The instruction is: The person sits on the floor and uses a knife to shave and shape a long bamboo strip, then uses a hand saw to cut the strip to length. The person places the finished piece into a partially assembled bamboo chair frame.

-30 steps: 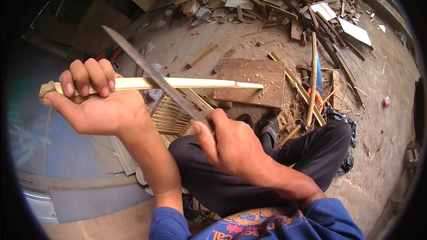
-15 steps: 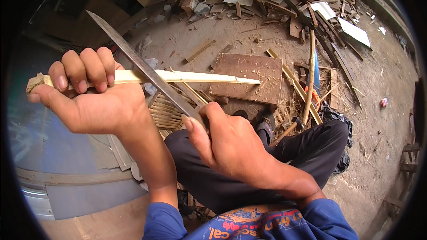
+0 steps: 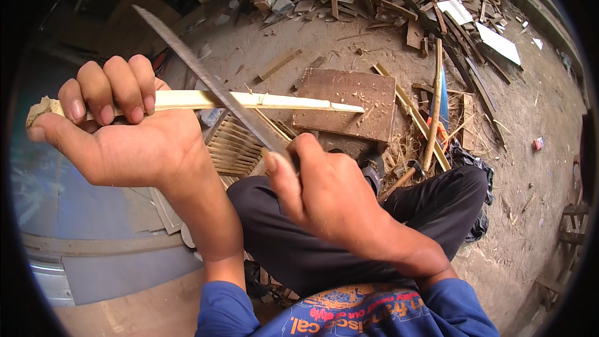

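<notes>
One blade (image 3: 206, 81) has shifted rightward along one pale strip (image 3: 274, 102).

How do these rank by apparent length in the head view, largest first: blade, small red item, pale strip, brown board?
1. Pale strip
2. Blade
3. Brown board
4. Small red item

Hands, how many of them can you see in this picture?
2. The left hand, toward the left, grips the pale strip; the right hand, near the middle, holds the long knife. No others show.
</notes>
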A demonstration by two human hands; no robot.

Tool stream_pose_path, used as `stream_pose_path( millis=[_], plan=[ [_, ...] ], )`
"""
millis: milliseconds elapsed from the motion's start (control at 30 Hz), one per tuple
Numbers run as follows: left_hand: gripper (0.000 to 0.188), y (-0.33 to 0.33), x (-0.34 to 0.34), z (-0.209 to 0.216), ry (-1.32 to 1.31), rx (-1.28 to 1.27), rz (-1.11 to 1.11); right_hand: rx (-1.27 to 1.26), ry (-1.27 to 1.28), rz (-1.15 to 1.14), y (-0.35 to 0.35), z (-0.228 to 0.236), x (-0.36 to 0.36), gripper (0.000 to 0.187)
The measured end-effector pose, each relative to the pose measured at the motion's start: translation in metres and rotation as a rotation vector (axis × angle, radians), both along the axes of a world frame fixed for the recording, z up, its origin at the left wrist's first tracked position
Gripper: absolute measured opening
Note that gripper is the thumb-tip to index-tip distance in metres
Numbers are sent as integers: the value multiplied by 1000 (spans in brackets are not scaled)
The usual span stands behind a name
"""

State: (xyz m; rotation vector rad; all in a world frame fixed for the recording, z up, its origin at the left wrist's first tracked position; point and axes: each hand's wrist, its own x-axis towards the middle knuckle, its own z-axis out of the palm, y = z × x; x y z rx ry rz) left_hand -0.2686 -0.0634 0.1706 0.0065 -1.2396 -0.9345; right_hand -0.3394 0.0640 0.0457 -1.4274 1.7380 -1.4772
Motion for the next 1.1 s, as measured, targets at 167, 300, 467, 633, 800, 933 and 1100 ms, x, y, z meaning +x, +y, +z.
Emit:
stream_pose_path(
  millis=[167, 300, 467, 633, 800, 933, 1100],
  plan=[
    [51, 1, -2, 1, -3, 3, 27, 53, 36, -20, 0, 1, -6, 34],
    [49, 0, -3, -1, 24, 4, 8, 158, 47, -57, -12, -17, -19, 36],
    [44, 0, 2, 1, -9, -16, -11, 104, 62, 50, 6, -3, -11, 51],
    [43, -6, 7, 3, -13, -8, -35, 213, 66, -54, -14, -39, -31, 48],
    [46, -12, 7, 0, 9, 15, 15, 193, 70, -71, -9, -60, -25, 49],
    [47, -23, 11, 0, 4, 9, -22, 243, 56, -58, -15, -60, -38, 49],
    [45, -22, 14, -1, 2, 27, -32, 318, 87, -92, -16, -74, -43, 51]
  ],
)
